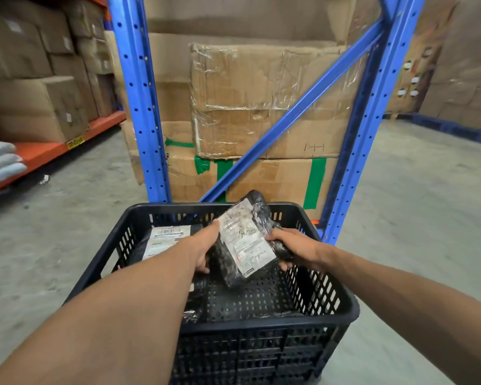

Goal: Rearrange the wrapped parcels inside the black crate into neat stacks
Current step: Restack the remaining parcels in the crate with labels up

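A black perforated crate (264,326) stands on the floor in front of me. Above its middle, both hands hold up a black wrapped parcel (245,240) with a white label, tilted with its far end raised. My left hand (204,245) grips its left edge and my right hand (295,248) grips its right edge. Another black parcel with a white label (164,237) lies flat in the crate's far left part, half hidden by my left forearm. A bit of a further parcel (190,315) shows at the near left. The crate's right floor is bare.
A blue steel rack (139,101) with a diagonal brace stands just behind the crate, with taped cardboard boxes (261,101) stacked inside it. An orange shelf (53,151) with more boxes runs along the left. Grey concrete floor lies on both sides.
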Available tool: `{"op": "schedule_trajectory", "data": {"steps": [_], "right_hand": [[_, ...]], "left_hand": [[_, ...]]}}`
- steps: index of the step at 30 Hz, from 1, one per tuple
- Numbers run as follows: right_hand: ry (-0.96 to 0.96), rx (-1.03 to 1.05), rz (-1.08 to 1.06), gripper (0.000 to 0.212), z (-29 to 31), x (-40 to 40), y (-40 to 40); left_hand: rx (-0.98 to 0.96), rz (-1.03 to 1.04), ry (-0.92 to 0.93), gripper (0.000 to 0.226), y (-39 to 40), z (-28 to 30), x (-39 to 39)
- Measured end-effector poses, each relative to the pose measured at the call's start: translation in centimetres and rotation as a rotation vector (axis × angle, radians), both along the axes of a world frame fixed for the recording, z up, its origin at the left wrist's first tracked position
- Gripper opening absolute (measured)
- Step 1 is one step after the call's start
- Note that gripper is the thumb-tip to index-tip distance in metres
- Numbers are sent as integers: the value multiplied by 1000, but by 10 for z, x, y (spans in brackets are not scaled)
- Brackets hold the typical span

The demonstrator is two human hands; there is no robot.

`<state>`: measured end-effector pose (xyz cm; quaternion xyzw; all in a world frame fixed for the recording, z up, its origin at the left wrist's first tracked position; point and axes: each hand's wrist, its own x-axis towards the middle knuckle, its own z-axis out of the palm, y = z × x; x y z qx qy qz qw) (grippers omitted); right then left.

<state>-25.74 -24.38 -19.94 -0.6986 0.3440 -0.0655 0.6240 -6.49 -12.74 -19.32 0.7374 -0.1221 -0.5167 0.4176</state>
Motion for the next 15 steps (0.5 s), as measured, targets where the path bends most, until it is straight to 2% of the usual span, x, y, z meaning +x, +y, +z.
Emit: {"op": "schedule_trajectory", "data": {"steps": [3, 5, 7, 9, 12, 15], "right_hand": [[-59, 116, 15, 32, 7, 6, 3], [-46, 157, 34, 36, 9, 8, 4], [-1, 170, 29, 42, 7, 9, 3], [64, 170, 28, 40, 3, 10, 1], [166, 195, 21, 23, -12, 14, -3], [233, 175, -59, 29, -30, 24, -5]], "left_hand": [[-70, 6, 189, 87, 4, 5, 1], [-121, 10, 229, 71, 2, 8, 3], [-140, 8, 219, 49, -1, 7, 4], [-131, 0, 166, 32, -4, 4, 4], [-93, -20, 6, 50, -11, -6, 7], [-82, -16, -60, 52, -21, -22, 7]]}}
